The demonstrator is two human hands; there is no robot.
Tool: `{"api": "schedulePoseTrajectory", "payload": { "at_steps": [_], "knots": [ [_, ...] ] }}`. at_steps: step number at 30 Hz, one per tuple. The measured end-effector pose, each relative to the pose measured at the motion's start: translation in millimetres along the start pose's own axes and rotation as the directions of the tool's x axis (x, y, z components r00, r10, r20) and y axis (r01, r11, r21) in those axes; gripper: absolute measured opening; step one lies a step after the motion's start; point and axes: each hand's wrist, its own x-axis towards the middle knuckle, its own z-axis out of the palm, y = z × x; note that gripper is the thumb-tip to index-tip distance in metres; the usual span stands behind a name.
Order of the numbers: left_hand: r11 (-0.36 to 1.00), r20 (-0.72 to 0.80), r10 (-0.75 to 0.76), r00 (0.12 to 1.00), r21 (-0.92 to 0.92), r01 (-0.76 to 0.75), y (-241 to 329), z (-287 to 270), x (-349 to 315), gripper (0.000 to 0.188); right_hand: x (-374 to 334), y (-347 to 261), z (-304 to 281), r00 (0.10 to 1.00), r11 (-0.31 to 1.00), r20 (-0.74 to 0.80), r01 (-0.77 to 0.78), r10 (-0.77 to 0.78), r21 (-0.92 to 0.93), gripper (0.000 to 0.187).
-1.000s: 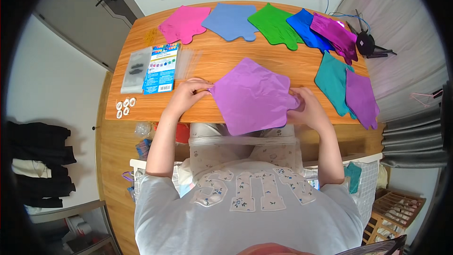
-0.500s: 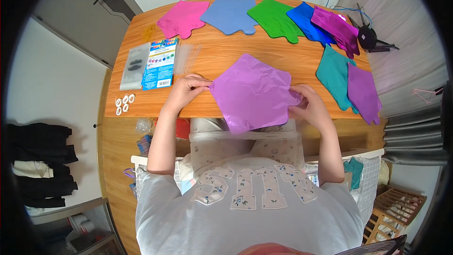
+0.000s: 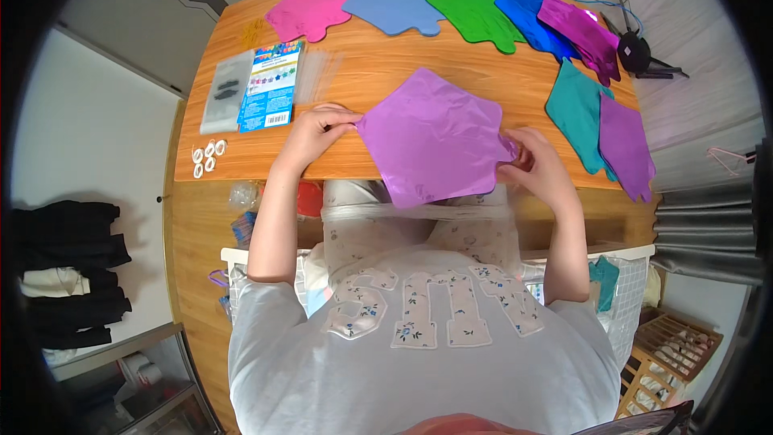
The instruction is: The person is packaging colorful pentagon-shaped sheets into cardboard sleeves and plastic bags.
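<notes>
Taking the light purple foil sheet (image 3: 435, 141) as the centre of the dial, with twelve toward the wall, dark clothes (image 3: 68, 234) hang between eight and nine, and a grey door (image 3: 113, 44) stands between nine and ten. On the wood-grained table (image 3: 374, 64), white rings (image 3: 210, 164) lie in a cluster at nine, near the front edge. Farther in, between nine and ten, are clear bags (image 3: 216, 113) and a blue printed card (image 3: 278, 101). The left hand (image 3: 314, 137), at nine, pinches the sheet's left tip between thumb and fingers. A pink foil piece (image 3: 312, 8) lies between ten and eleven, a pale blue one (image 3: 394, 2) between eleven and twelve, and a green one (image 3: 477, 14) between twelve and one. The sheet itself reaches over the table's front edge above the lap. Just past three, the right hand (image 3: 541, 165) grips its crumpled right tab. Dark blue foil (image 3: 533, 22) and overlapping magenta foil (image 3: 584, 32) lie toward two, beside a black device (image 3: 634, 52); teal foil (image 3: 576, 113) and darker purple foil (image 3: 626, 145) overlap near three. A grey curtain (image 3: 700, 242) hangs toward four.

The door and curtain are cut off by the dark rim. A red item (image 3: 310, 199) under the table is partly hidden, and yellow strands (image 3: 253, 34) at ten are hard to make out. Whether the sheet touches the tabletop, I cannot tell.
</notes>
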Motion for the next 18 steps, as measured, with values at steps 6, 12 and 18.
{"api": "schedulePoseTrajectory", "payload": {
  "at_steps": [6,12,18],
  "knots": [
    [0.965,-0.032,0.188,0.982,0.19,-0.178,47.4,11.1,-21.5,0.047,-10.4,-13.1,0.7,0.997,0.997,-0.014,-0.072,0.071,-0.033,0.04],
    [0.857,0.135,0.376,0.917,0.325,-0.4,74.7,49.4,-39.1,0.05,-5.5,-11.5,37.6,0.962,0.962,-0.043,0.269,-0.271,-0.041,0.024],
    [0.768,0.196,0.404,0.893,0.457,-0.448,65.8,67.9,-38.0,0.039,-5.7,-0.3,45.3,0.975,0.975,0.024,0.221,-0.221,-0.034,0.023]
  ]
}}
